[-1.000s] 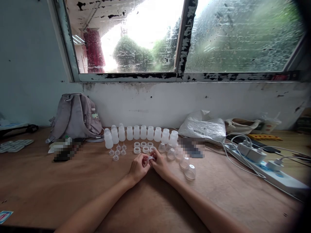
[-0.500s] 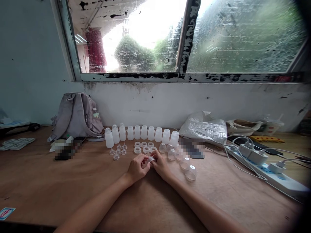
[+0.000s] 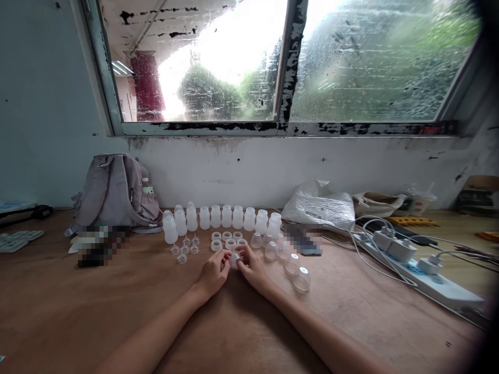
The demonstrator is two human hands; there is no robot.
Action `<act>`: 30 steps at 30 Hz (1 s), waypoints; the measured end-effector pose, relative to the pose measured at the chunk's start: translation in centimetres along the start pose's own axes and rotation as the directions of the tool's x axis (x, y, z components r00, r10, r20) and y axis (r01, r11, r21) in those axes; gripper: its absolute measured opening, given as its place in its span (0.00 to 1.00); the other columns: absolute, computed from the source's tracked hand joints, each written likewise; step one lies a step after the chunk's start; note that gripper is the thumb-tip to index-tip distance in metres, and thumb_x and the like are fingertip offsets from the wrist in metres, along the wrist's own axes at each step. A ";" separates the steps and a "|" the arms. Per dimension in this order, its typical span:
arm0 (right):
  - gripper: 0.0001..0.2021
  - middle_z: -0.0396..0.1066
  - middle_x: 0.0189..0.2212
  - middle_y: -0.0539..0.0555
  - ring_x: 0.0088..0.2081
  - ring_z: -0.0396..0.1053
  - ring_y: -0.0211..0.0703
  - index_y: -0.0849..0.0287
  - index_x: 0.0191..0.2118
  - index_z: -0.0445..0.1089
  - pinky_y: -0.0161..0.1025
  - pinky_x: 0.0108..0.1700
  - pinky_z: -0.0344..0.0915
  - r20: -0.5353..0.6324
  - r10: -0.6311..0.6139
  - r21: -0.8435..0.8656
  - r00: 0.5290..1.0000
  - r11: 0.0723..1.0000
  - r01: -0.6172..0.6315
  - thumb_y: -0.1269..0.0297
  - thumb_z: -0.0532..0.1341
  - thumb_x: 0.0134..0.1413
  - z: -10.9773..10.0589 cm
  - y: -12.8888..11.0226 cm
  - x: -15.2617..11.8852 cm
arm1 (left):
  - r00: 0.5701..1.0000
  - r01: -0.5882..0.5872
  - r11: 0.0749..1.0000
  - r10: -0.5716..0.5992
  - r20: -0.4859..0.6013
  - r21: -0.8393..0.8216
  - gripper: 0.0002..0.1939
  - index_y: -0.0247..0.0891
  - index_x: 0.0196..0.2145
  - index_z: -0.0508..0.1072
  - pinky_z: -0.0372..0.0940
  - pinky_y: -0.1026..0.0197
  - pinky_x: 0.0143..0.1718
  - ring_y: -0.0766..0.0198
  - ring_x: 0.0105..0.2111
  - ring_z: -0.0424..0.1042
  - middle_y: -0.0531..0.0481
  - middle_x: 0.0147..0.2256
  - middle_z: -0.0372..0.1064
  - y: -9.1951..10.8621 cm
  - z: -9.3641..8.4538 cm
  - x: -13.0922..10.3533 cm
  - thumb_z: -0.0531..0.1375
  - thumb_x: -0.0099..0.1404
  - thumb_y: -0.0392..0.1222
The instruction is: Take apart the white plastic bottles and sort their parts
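Observation:
Between my fingertips is a small translucent bottle ring (image 3: 234,257), partly hidden by the fingers. My left hand (image 3: 212,272) pinches its left side, and my right hand (image 3: 252,268) grips its right side; both are closed, low over the table. Just beyond them lie two short rows of white bottle rings (image 3: 216,245). Several clear teats (image 3: 182,257) sit in a cluster to the left. Clear dome caps (image 3: 301,281) stand in a slanting line to the right. Behind is a row of frosted baby bottles (image 3: 215,217); the leftmost few have tops on.
A grey backpack (image 3: 111,192) leans on the wall at the left. Toward the right are a silver plastic bag (image 3: 319,205), a blurred dark phone-like object (image 3: 307,244) and a white power strip (image 3: 444,288) with cables. A paint-worn window (image 3: 288,78) is above the wooden table (image 3: 218,332).
The ring has turned in my fingers and come slightly lower. My hands remain together on it. The whole view has shifted a little, so things appear further left.

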State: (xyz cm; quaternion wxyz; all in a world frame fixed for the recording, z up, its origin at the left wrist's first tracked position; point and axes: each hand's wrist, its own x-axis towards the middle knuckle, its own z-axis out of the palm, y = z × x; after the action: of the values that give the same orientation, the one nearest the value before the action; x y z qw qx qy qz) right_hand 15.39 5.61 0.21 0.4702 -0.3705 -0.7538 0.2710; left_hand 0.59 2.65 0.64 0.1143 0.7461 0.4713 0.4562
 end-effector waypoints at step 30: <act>0.06 0.66 0.31 0.51 0.30 0.65 0.38 0.57 0.35 0.62 0.35 0.33 0.63 0.135 0.033 0.149 0.990 0.987 -0.054 0.64 0.56 0.49 -0.2 -0.6 -0.1 | 0.997 -0.071 0.997 0.070 0.038 0.014 0.14 0.40 0.31 0.63 0.61 0.62 0.38 0.62 0.36 0.67 0.49 0.34 0.67 -1.0 -0.8 0.7 0.46 0.51 0.26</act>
State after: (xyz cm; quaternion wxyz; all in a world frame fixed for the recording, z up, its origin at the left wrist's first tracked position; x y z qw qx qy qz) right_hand 15.37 5.21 0.72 0.4400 -0.3312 -0.7521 0.3619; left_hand -0.52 3.51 0.92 0.1014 0.7715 0.4459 0.4424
